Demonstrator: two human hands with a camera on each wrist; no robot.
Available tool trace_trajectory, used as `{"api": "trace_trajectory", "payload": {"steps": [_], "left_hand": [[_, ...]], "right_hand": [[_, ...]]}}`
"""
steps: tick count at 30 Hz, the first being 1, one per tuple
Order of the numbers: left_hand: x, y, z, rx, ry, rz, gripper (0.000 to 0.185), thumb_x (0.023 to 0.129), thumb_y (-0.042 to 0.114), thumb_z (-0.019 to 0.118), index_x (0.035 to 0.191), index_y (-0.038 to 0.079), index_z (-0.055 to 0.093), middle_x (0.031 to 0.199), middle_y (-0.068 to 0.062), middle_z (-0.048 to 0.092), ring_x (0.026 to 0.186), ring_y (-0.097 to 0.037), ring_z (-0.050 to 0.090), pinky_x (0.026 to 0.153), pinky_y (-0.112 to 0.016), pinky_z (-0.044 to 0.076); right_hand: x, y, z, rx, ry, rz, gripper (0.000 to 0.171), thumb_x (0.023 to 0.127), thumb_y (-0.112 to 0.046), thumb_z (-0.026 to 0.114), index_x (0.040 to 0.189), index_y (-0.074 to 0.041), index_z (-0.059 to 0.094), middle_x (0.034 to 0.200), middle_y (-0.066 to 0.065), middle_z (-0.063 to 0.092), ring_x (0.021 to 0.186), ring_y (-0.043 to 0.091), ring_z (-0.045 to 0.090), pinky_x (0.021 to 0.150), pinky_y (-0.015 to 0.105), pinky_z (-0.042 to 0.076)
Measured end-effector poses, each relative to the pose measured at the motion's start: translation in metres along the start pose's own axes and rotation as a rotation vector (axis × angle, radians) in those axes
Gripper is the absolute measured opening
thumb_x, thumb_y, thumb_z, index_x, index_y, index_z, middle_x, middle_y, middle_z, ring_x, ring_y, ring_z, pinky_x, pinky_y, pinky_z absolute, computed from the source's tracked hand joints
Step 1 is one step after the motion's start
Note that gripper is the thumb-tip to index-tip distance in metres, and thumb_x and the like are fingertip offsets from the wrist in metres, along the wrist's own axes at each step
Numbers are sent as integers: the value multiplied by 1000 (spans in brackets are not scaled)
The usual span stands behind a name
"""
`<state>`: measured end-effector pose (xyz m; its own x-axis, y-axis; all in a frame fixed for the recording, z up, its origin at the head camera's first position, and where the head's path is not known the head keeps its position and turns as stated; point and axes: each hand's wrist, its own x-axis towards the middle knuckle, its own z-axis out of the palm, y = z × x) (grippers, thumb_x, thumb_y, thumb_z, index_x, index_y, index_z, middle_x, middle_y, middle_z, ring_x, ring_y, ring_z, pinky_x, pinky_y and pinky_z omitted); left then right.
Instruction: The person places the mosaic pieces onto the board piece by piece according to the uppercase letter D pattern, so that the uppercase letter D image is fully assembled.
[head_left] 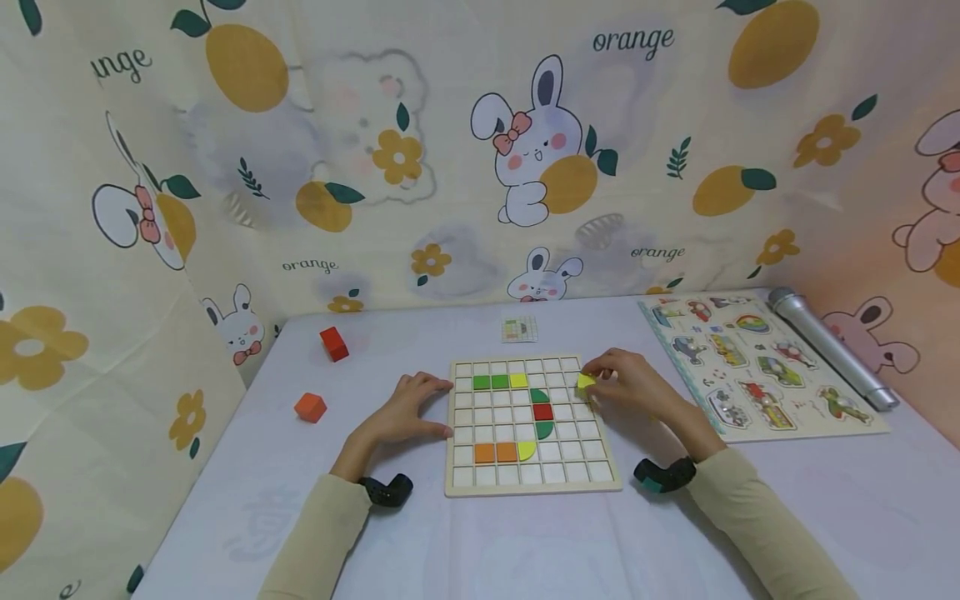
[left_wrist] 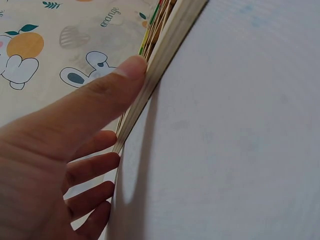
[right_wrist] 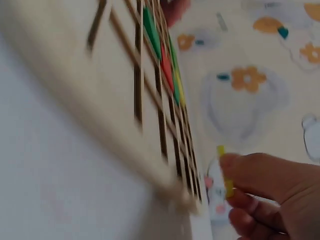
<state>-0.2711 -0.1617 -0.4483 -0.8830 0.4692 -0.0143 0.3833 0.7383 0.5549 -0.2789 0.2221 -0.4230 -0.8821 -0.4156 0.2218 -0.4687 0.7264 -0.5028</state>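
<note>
A square wooden grid board (head_left: pixel 534 492) lies on the table. My left hand (head_left: pixel 401 412) rests at its left edge, with the thumb (left_wrist: pixel 132 67) and fingertips against the side of the frame. My right hand (head_left: pixel 633 385) pinches a small yellow tile (head_left: pixel 585 381) between thumb and fingers, above the board's upper right side; in the right wrist view the tile appears edge-on. On the board sit two green squares (head_left: pixel 491 382) beside a yellow one (head_left: pixel 518 380), a red square (head_left: pixel 542 412) between green rounded tiles (head_left: pixel 544 430), and two orange squares (head_left: pixel 496 452) by a yellow rounded tile (head_left: pixel 527 450).
Red blocks (head_left: pixel 334 343) and orange blocks (head_left: pixel 311 407) lie to the left. A small printed card (head_left: pixel 519 329) is behind the board. At the right lie a picture puzzle board (head_left: pixel 765 367) and a silver tube (head_left: pixel 832 348). A printed cloth backs the table.
</note>
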Motion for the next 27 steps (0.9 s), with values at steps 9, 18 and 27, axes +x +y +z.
{"api": "trace_trajectory", "payload": {"steps": [9,18,27], "left_hand": [[1,2,0,-2,-4,-2,75,71,42,79,135,19,48,132,-5,44,120,-25,31,100,-48,32],[1,1,0,0,2,-10,75,71,42,79,135,20,48,133,-4,43,119,-24,32,99,-48,33],[-2,2,-2,-21,-2,-6,75,71,44,78,135,19,48,132,-4,44,120,-24,31,100,-48,32]], "right_hand": [[7,-48,23,126,78,-117,24,78,-18,75,100,-9,71,93,0,65,78,13,55,64,26,45],[12,-82,56,192,56,-283,25,78,-14,75,101,-7,68,94,1,65,76,17,57,61,28,48],[16,-95,83,231,-67,-276,18,78,-20,76,93,-15,68,89,-8,63,79,9,55,69,22,47]]}}
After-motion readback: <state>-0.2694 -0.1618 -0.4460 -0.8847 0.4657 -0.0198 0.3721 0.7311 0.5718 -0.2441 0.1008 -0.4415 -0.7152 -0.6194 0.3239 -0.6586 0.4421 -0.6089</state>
